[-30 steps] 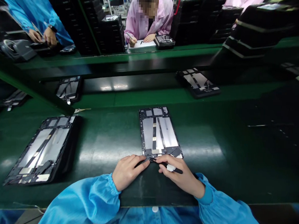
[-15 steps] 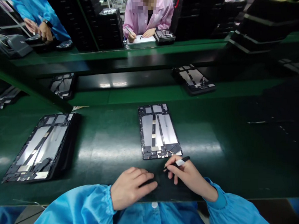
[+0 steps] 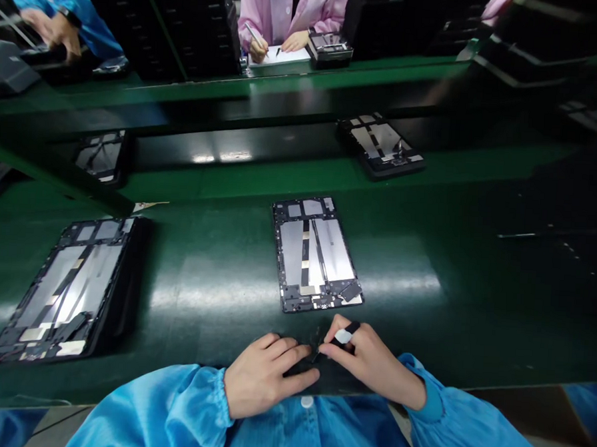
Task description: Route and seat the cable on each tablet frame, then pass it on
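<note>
Near the table's front edge, my left hand (image 3: 268, 375) rests palm down with thumb and index finger apart, and I see nothing held in it. Just right of it, my right hand (image 3: 371, 361) pinches a slim black tool (image 3: 345, 335) with a white wrap, perhaps tweezers. The tool's tip points down toward the left fingertips; anything small and dark there cannot be made out. Beyond both hands lies an opened tablet (image 3: 320, 251), its silver battery area, dark ribbon cables and lower boards showing. Neither hand touches it.
To the left sits a stack of opened tablets (image 3: 70, 285) beside a green post (image 3: 56, 164). More tablets lie beyond, one at the back right (image 3: 383, 144). A thin rod (image 3: 521, 235) lies right. Across the bench, a person in pink (image 3: 289, 16) writes.
My right hand has moved slightly left and down, bringing the tool's tip closer to my left fingers. My left hand has barely shifted. The whole view has tilted a little downward.
</note>
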Tool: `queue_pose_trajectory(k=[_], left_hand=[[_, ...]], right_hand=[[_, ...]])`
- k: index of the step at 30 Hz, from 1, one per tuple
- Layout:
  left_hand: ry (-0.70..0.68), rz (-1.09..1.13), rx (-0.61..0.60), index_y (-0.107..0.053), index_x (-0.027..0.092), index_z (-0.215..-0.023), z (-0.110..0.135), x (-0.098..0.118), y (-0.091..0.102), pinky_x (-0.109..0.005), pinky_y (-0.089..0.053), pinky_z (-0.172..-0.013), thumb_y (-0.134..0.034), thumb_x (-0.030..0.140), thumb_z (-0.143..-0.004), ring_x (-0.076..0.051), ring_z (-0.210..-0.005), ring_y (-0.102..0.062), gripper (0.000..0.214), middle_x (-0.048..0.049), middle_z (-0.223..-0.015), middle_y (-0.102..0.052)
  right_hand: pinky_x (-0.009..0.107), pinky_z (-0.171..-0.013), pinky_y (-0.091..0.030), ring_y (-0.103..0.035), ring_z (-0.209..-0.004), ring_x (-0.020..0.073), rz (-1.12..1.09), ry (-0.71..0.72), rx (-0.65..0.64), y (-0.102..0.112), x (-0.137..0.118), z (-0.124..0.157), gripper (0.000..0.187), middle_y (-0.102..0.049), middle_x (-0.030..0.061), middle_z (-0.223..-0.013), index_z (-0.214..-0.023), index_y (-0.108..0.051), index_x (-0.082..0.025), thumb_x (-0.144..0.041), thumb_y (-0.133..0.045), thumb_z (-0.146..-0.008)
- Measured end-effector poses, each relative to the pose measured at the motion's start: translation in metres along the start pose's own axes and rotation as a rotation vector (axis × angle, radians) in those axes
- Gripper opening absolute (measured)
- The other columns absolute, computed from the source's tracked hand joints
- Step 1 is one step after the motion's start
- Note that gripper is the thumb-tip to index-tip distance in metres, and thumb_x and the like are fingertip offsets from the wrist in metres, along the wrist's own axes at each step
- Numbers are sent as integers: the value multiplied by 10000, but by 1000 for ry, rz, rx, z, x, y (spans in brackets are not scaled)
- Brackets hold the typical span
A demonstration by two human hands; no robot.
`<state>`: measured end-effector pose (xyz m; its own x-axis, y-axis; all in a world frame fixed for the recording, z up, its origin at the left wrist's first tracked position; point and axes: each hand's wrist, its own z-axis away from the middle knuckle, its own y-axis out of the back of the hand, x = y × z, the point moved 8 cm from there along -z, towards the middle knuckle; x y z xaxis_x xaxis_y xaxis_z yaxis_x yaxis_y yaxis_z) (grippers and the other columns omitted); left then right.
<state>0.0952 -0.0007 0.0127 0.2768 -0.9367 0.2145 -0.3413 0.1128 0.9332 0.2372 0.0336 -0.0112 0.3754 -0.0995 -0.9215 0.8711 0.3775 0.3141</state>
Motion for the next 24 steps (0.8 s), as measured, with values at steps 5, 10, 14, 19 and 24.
queue_pose_trajectory(k=[5, 10, 14, 19, 24], left_hand=[[47, 16, 15, -606, 285, -1229, -3, -8, 7, -310, -450, -777, -498, 205, -986, -199, -1002, -569, 278, -59, -1213, -617], [206, -42, 144, -635, 204, -1138, -7, -45, 27, -287, -484, -748, -500, 221, -991, -166, -915, -600, 200, -64, -1064, -668], [246, -69, 214, -644, 186, -1056, -6, -60, 33, -289, -491, -752, -513, 204, -987, -160, -879, -609, 149, -49, -1007, -693], [243, -70, 237, -638, 172, -1078, -5, -60, 31, -290, -493, -746, -526, 187, -981, -160, -872, -609, 149, -46, -1001, -702], [249, -52, 241, -638, 167, -1080, -5, -60, 30, -291, -490, -739, -540, 176, -973, -163, -875, -612, 146, -46, -1003, -701]], right_hand=[[248, -529, -530, -655, -571, 137, -335, -71, 44, 25, 4, -20, 328, -671, 10, -705, -766, -530, -204, -504, -608, -874], [224, -455, -527, -716, -592, 185, -317, -105, -35, 34, -15, -70, 357, -655, -10, -580, -794, -513, -202, -511, -692, -794], [199, -411, -512, -699, -535, 168, -269, -147, -147, 19, -19, -94, 370, -670, -6, -559, -786, -521, -191, -498, -726, -764], [188, -393, -508, -692, -520, 158, -239, -176, -194, 8, -9, -99, 350, -686, 2, -574, -798, -521, -193, -488, -708, -783], [194, -394, -519, -723, -578, 190, -234, -178, -207, 7, -4, -100, 338, -686, 11, -586, -814, -517, -192, -472, -706, -791]])
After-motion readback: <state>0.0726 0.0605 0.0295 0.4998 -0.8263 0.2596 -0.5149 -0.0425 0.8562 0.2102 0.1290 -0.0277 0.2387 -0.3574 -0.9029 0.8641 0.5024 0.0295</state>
